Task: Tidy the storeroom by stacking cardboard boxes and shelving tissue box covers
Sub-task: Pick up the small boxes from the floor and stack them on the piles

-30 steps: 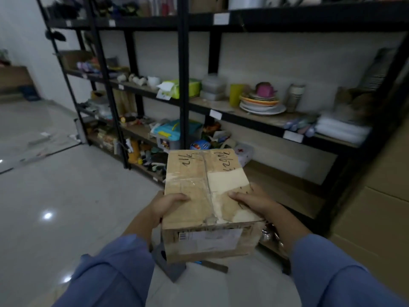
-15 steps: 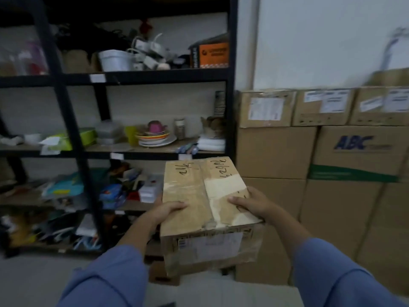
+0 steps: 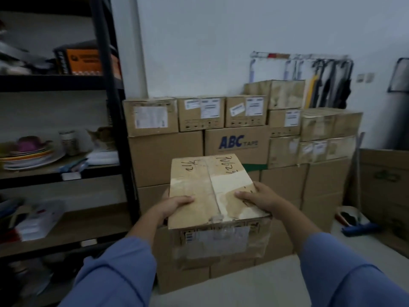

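I carry a worn, taped cardboard box (image 3: 210, 187) with handwriting on its top and a label on its near side. My left hand (image 3: 174, 206) grips its left edge, thumb over the top. My right hand (image 3: 260, 199) grips the right edge the same way. The box hangs in the air in front of a stack of cardboard boxes (image 3: 239, 142) piled against the white wall, including one printed ABC TAPE (image 3: 238, 141). No tissue box cover is plainly visible.
A black metal shelf rack (image 3: 110, 103) stands at the left with plates (image 3: 28, 155), cups and clutter. At the right stand large cartons (image 3: 385, 180), a broom handle (image 3: 354, 173) and a blue dustpan (image 3: 358, 227) on the floor. Tools hang on the far wall.
My view has swung right from the shelves to the box stack by the wall. The box stays in the same two-handed grip in front of me.
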